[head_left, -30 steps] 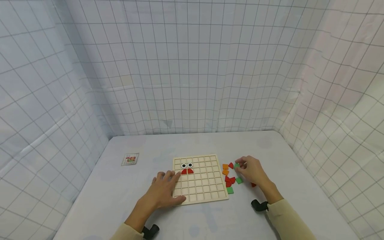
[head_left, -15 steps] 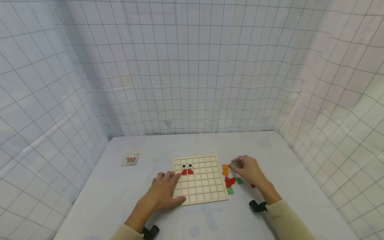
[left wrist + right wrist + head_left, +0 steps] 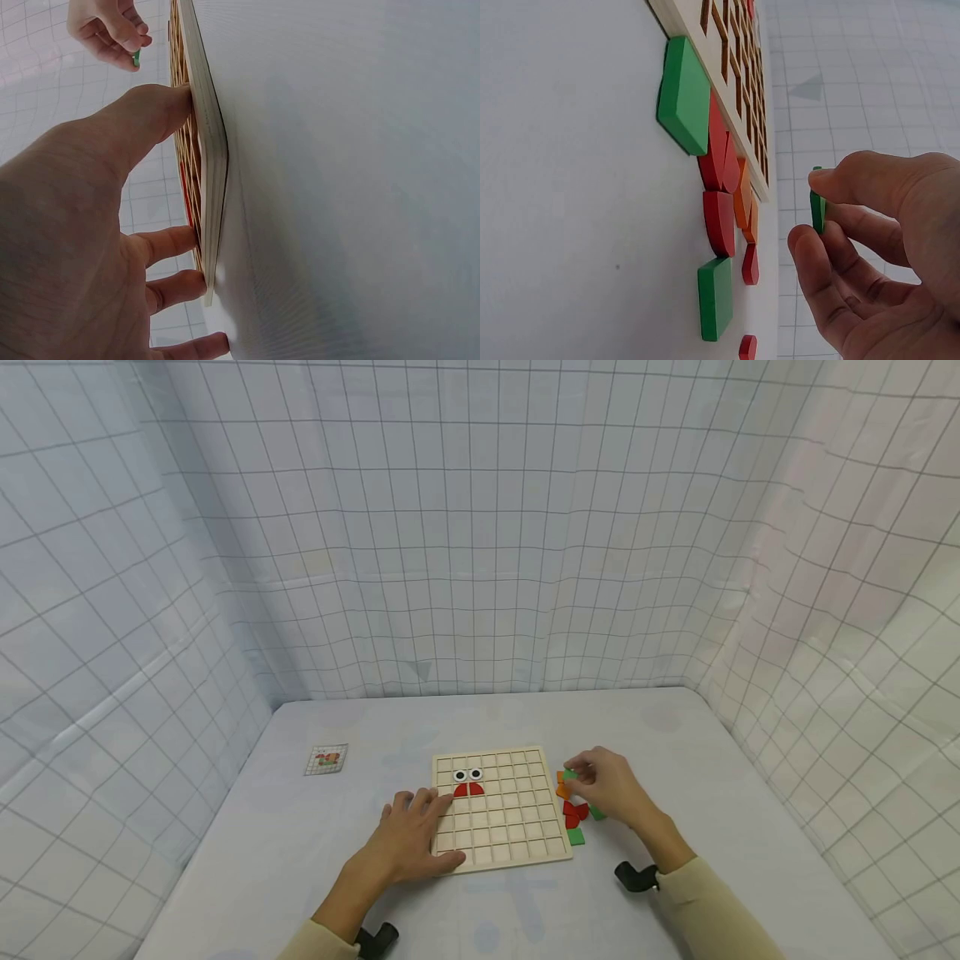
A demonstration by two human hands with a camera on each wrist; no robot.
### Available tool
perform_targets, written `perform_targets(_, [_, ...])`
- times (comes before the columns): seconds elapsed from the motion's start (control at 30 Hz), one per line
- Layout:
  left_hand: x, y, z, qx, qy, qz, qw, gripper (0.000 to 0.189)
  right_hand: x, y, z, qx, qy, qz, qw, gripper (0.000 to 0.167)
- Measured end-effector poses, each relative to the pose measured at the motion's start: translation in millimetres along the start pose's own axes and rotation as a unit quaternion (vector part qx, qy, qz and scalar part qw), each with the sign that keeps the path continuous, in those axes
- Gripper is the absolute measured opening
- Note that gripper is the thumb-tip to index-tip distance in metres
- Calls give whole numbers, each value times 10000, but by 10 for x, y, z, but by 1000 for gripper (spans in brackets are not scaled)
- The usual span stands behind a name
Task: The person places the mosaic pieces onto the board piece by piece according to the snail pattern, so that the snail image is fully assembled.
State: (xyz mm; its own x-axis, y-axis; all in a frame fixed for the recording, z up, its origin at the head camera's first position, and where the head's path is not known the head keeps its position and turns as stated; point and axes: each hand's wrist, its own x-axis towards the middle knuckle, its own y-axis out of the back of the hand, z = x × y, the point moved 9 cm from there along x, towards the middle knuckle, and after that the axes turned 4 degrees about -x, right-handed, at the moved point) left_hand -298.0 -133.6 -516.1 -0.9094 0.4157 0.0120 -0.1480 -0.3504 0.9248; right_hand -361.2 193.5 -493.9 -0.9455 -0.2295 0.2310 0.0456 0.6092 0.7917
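Observation:
A pale wooden grid board [image 3: 512, 817] lies flat on the table. Two round eye tiles [image 3: 476, 774] sit in its upper left cells, above two red quarter-round tiles [image 3: 476, 789]. My left hand [image 3: 408, 837] rests on the board's left side with fingers spread; its thumb [image 3: 161, 109] lies over the edge. Off the board's right edge, my right hand [image 3: 607, 783] pinches a thin green square tile [image 3: 818, 211] between thumb and fingers. That tile is raised above the loose pieces, as the right wrist view shows.
Along the board's right edge lie loose red tiles [image 3: 720, 223], orange tiles [image 3: 742, 196] and two more green tiles [image 3: 685, 97]. A small picture card [image 3: 326, 760] is at the table's left. Grid-patterned white curtains [image 3: 480, 543] surround the table.
My right hand has carried the green tile leftward from among the loose pieces, toward the board's right edge. The left hand and the board have stayed put.

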Motion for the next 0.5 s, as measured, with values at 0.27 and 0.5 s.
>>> perform_targets(0.27, [6, -7, -2, 9, -14, -18, 10000, 92, 22, -100, -129, 82, 168, -188, 9996, 20])
perform_targets(0.5, [2, -6, -6, -31, -13, -29, 10000, 91, 62, -230, -261, 90, 443, -400, 9982, 18])
